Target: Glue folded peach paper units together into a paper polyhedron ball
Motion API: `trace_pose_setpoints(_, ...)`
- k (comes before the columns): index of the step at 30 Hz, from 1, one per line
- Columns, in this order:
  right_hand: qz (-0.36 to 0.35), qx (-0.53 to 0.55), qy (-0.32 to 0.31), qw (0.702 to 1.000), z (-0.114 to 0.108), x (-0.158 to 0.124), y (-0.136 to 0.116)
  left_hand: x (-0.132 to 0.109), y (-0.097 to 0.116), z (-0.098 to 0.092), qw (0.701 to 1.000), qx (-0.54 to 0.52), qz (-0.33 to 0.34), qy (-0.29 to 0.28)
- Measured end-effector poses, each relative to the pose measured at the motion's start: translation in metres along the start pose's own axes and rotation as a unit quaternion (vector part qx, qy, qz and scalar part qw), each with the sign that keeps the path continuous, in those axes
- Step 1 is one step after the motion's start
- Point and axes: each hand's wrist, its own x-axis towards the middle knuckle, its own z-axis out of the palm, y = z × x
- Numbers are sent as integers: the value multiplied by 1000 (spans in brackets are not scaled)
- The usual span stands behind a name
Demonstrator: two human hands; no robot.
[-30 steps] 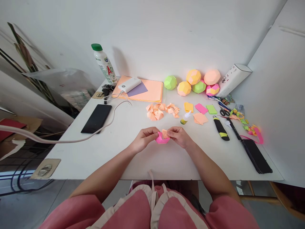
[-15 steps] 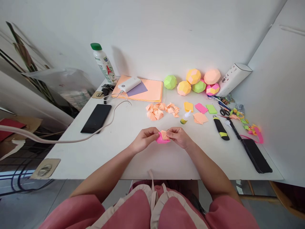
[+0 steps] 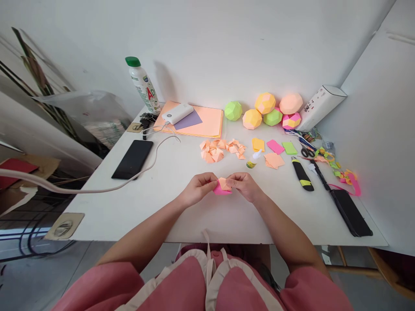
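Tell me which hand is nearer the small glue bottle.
Right. The right hand is just this side of the small glue bottle; the left hand, also on the paper piece, is farther left.

On the surface (image 3: 155, 211), the folded piece (image 3: 222, 187) sits between left hand (image 3: 198, 187) and right hand (image 3: 244, 185); unit pile (image 3: 220, 150) behind it, phone (image 3: 132, 159) left, knife (image 3: 302, 174) right.

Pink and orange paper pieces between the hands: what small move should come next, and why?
Probably press the orange piece further into the pink piece with the right hand while the left hand steadies it. Both hands pinch the two pieces together above the table, and the orange one sticks up over the pink.
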Motion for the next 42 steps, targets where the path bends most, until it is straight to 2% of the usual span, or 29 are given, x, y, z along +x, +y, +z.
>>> trace_pose_setpoints(13, 0, -18, 17, 1000, 4, -1, -1, 0, 1, 0, 1000, -10, -20, -6)
trace_pose_setpoints(27, 13, -54, -37, 998, 12, -4, -4, 0, -1, 1, 999, 38, -17, -20)
trace_pose_setpoints(31, 9, -56, -65, 996, 13, -5, -3, -1, 0, 2, 998, 35, -21, -40)
trace_pose_setpoints(33, -11, -43, -56, 997, 14, -6, -3, -1, -1, 2, 999, 18, -12, -40)
trace_pose_setpoints(36, -63, -15, -14, 998, 16, -8, -3, 0, -4, 1, 999, -29, -12, 6)
trace_pose_setpoints(39, -117, -11, 29, 993, 16, -9, -3, 2, -9, 3, 992, -104, -45, 49)
trace_pose_setpoints(42, -161, -21, 57, 985, 16, -8, -2, 5, -12, 8, 970, -222, -96, 37)
